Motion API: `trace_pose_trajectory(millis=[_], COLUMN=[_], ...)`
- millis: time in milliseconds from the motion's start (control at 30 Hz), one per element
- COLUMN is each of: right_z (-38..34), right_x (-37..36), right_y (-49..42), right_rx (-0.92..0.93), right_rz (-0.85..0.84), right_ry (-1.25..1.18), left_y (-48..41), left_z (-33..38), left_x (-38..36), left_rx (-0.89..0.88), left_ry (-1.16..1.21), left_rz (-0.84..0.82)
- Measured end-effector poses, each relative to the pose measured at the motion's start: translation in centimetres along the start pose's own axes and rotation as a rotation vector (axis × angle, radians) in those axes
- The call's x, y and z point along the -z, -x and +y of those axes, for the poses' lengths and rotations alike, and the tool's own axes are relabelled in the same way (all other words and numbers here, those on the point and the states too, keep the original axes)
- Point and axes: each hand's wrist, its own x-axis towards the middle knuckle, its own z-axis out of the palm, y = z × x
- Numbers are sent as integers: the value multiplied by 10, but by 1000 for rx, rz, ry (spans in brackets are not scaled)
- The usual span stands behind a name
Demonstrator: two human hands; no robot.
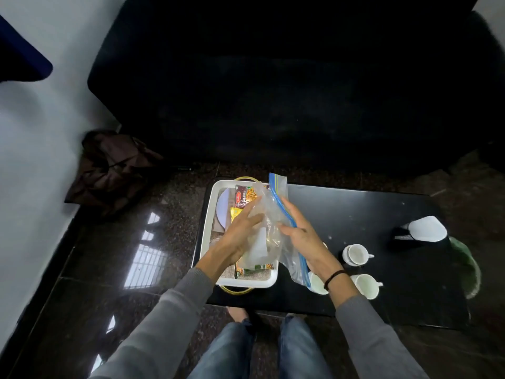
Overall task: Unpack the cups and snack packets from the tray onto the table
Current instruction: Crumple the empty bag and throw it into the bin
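A white tray with gold handles sits at the left end of the black table. A red snack packet, a yellow packet and another packet lie in it. I hold a clear zip bag with a blue seal over the tray. My left hand is pressed against the bag's left side, and my right hand grips its sealed edge. Three white cups stand on the table: one on a saucer, one nearer me, one partly behind my right wrist.
A round plate lies in the tray's left part. A black object with a white top stands at the table's right end, with a greenish glass edge beside it. A dark sofa is behind the table. A brown bag rests on the floor at left.
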Motion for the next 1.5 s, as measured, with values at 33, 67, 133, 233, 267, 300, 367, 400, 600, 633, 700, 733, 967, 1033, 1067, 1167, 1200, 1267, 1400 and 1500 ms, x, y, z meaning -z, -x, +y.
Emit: trace_pose_trajectory(millis=[33, 67, 133, 233, 267, 300, 367, 400, 600, 633, 700, 733, 967, 1033, 1067, 1167, 1200, 1267, 1400, 1500], right_z=[-1, -2, -3, -6, -7, -8, -9, -10, -20, -22, -25, -25, -38, -43, -45, -45, -42, -37, -27, -18], right_x=[1, 2, 1, -2, -3, -4, -5, -5, 1, 1, 0, 1, 38, 55, 65, 91, 102, 122, 177, 216], right_y=[2, 6, 10, 15, 16, 16, 18, 19, 29, 32, 38, 40, 51, 55, 57, 70, 75, 84, 95, 96], right_rx=[19, 53, 117, 125, 115, 104, 76, 61, -37, -45, -69, -75, -40, 15, 16, -4, -15, -43, -12, 22], right_rz=[4, 9, 29, 142, 185, 228, 305, 339, 497, 510, 521, 539, 569, 483, 448, 363, 343, 327, 401, 538], right_ry=[-1, 5, 52, 75, 58, 44, 26, 22, -132, -174, -216, -239, -554, -559, -515, -215, -120, -18, -75, -146], left_y=[3, 6, 10, 18, 19, 19, 22, 24, 37, 38, 41, 43, 35, 30, 27, 18, 14, 6, -6, -16], left_z=[2, 4, 8, 13, 14, 14, 13, 14, 14, 13, 12, 14, 27, 32, 32, 33, 32, 28, 16, 9], left_x=[-3, -7, -12, -23, -26, -29, -34, -38, -50, -55, -67, -75, -141, -163, -175, -207, -218, -239, -295, -331], left_rx=[-8, -25, -65, -81, -90, -92, -94, -107, -117, -115, -122, -134, -326, -338, -338, -378, -399, -417, -325, -232], left_ry=[6, 3, -29, -81, -114, -156, -199, -212, -21, 23, 38, -1, -192, -197, -181, -166, -213, -272, -238, -289], left_rz=[-18, -37, -43, 40, 79, 121, 178, 185, 106, 50, -27, -23, 287, 355, 382, 430, 466, 526, 492, 412])
